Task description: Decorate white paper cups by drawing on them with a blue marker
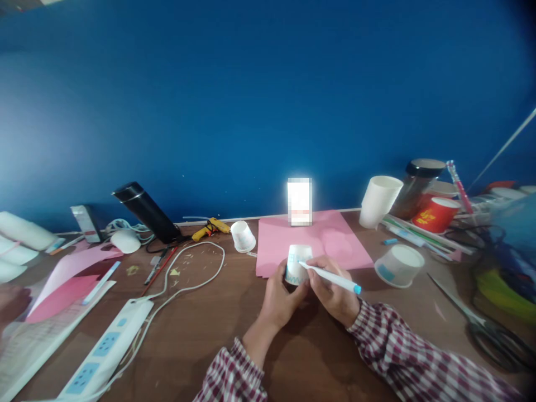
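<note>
At the near middle of the wooden table (201, 329), both hands meet around a small white paper cup (297, 262) that lies tipped on its side, its blue-marked wall facing up, just at the front edge of a pink paper sheet (335, 240). The left hand (280, 298) curls its fingers around the cup's lower end and grips it. The right hand (333, 293) pinches a white marker with a blue end cap (330, 278), fingers closed on the barrel, and the tip touches the cup's side. Both wrists wear red-and-white checked sleeves. Right of the hands a wider paper cup (400, 265) stands apart on the table, and scissors (473, 318) lie farther right. A stack of white cups (379, 201) leans beside a dark jar (419, 187) and a red cup (436, 215) near the wall. Left of the pink sheet another small cup (243, 235) lies tipped, next to a yellow glue gun (211, 228). A white power strip (106, 349) runs along the near left, its cord looping over the table.
</note>
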Available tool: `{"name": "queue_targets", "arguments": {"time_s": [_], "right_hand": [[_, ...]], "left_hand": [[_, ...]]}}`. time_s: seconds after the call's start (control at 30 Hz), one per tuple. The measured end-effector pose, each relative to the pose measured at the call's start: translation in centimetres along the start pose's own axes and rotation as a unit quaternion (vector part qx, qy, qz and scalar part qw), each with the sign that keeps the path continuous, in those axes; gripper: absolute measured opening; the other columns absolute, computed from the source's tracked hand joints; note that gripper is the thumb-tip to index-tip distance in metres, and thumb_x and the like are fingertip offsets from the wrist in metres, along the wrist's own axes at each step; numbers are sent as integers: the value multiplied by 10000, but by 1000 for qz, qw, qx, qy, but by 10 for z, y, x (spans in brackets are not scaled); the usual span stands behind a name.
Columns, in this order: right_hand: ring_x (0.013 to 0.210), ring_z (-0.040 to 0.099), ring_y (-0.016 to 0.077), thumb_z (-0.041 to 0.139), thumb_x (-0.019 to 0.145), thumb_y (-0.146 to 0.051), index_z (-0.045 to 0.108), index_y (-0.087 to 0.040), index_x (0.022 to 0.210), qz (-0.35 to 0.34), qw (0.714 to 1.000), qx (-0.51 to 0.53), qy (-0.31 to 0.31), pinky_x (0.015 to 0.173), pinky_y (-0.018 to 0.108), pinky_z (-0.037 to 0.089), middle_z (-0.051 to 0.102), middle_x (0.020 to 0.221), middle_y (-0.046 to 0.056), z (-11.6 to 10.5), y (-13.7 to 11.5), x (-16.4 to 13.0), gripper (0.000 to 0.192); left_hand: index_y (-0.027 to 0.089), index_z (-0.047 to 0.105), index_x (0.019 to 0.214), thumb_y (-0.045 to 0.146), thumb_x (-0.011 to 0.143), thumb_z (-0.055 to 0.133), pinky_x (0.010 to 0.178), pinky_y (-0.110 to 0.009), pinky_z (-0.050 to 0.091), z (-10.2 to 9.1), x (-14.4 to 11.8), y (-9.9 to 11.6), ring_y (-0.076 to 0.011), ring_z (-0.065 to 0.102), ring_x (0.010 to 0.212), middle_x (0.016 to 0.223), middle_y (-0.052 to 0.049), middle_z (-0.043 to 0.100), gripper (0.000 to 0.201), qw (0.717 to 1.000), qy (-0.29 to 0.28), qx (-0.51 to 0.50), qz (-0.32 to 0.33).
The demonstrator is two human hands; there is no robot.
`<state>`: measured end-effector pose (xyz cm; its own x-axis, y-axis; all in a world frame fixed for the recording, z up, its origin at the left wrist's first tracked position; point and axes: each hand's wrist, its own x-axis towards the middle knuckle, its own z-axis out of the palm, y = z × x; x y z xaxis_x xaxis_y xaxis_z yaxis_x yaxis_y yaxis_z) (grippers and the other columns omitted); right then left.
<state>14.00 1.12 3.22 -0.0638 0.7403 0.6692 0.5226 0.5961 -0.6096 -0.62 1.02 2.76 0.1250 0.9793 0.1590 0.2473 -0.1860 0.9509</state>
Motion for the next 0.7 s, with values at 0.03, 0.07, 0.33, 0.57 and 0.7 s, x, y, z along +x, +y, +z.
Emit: {"name": "queue_targets", "arguments": {"time_s": [0.03,0.07,0.33,0.57,0.7], "right_hand": [[688,620,164,498,879,-242,583,-195,883,-1,1000,0,0,658,283,527,625,768,33,0,0,0,97],[687,620,164,498,879,-242,582,-196,881,-1,1000,0,0,658,282,526,623,767,32,0,0,0,96],[703,615,164,496,881,-230,575,-201,883,-1,1000,0,1,671,286,525,619,775,31,0,0,0,84],[700,615,163,502,879,-230,576,-198,900,-3,1000,0,2,669,288,523,616,777,32,0,2,0,84],[686,624,168,494,883,-248,579,-200,891,2,1000,-4,4,648,286,528,626,770,34,-1,1,0,98]], "left_hand": [[136,573,1116,328,738,650,737,-267,474,0,0,0,-174,589,791,919,-42,671,432,1000,1,-1,1],[136,575,1113,333,739,650,736,-267,473,0,0,0,-174,590,787,917,-42,671,430,1000,2,-2,1],[137,580,1117,329,739,652,745,-272,472,0,0,0,-179,593,806,924,-41,674,430,1000,8,-4,4],[133,581,1116,346,757,646,744,-270,471,-1,0,-1,-181,593,811,921,-44,677,422,1000,7,-10,-1],[139,579,1133,355,761,642,751,-277,473,-1,0,-2,-189,598,825,933,-46,681,435,1000,12,-9,-2]]}}
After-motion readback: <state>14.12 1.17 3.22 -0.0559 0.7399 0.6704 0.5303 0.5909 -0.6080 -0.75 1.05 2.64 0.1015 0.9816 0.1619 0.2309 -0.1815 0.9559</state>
